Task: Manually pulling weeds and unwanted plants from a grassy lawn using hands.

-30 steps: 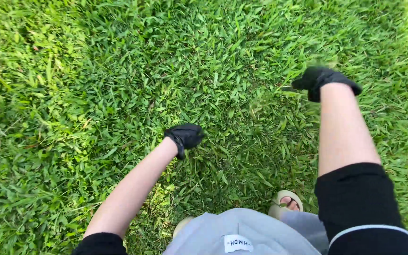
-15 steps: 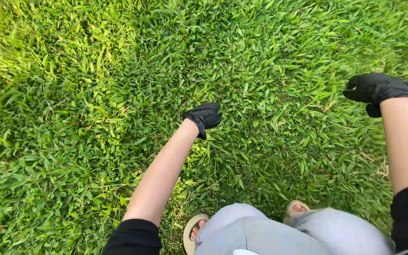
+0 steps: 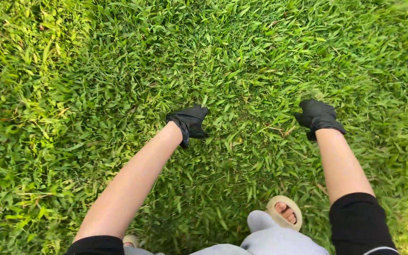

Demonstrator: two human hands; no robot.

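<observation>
Both my hands wear black gloves and reach down into thick green grass (image 3: 119, 71). My left hand (image 3: 190, 121) is at the middle of the view, its fingers curled down and closed among the grass blades. My right hand (image 3: 318, 116) is about a forearm's length to its right, knuckles up and fingers bent into the grass. The right fingertips are hidden by the blades, so whether they grip anything is unclear. Both forearms are bare below black sleeves.
My foot in a beige sandal (image 3: 284, 211) stands on the grass near the bottom, beside my grey trouser leg (image 3: 270, 238). A second sandal (image 3: 129, 241) peeks out at the bottom left. Grass fills the whole view, brighter at the right edge.
My right hand has come down and inward from a raised spot at the right to the grass. My left hand has stayed low in the grass. The view has shifted.
</observation>
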